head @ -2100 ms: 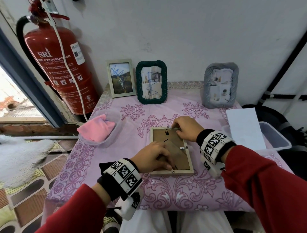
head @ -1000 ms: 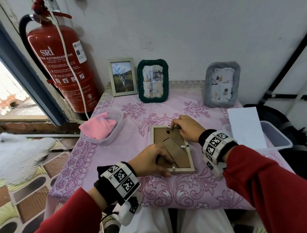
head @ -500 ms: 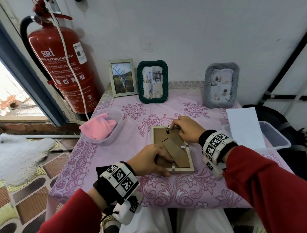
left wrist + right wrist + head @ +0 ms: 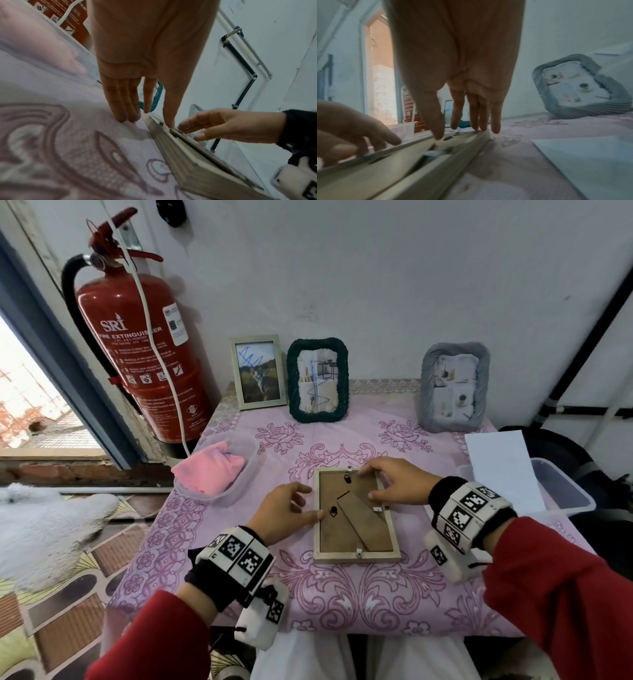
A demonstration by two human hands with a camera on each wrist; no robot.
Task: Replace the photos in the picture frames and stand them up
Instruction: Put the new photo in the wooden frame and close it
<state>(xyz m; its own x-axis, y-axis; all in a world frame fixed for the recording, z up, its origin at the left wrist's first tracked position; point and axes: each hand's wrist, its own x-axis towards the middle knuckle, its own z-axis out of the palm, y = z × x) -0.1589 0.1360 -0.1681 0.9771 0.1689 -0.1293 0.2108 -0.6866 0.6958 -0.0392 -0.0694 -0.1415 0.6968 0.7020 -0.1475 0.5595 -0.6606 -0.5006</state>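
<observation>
A pale wooden picture frame (image 4: 356, 554) lies face down mid-table, its brown backing and folded stand facing up. My left hand (image 4: 287, 511) rests beside the frame's left rail with straight fingers on the cloth, and its thumb touches the rail by a turn clip. In the left wrist view the left hand (image 4: 149, 119) lies the same way against the frame (image 4: 188, 155). My right hand (image 4: 390, 481) touches the top right corner with its fingertips, thumb on the backing. The right wrist view shows those fingers (image 4: 494, 127) straight on the frame's (image 4: 402, 169) edge.
Three frames stand at the wall: a small wooden one (image 4: 259, 371), a green one (image 4: 318, 380) and a grey one (image 4: 454, 386). A tub with pink cloth (image 4: 210, 467) sits left. White paper (image 4: 501, 470) lies on a clear container (image 4: 561, 491) right. A fire extinguisher (image 4: 144, 354) stands far left.
My left hand has come off the frame's lower left part and now lies beside its left rail. The right hand stays at the top right corner.
</observation>
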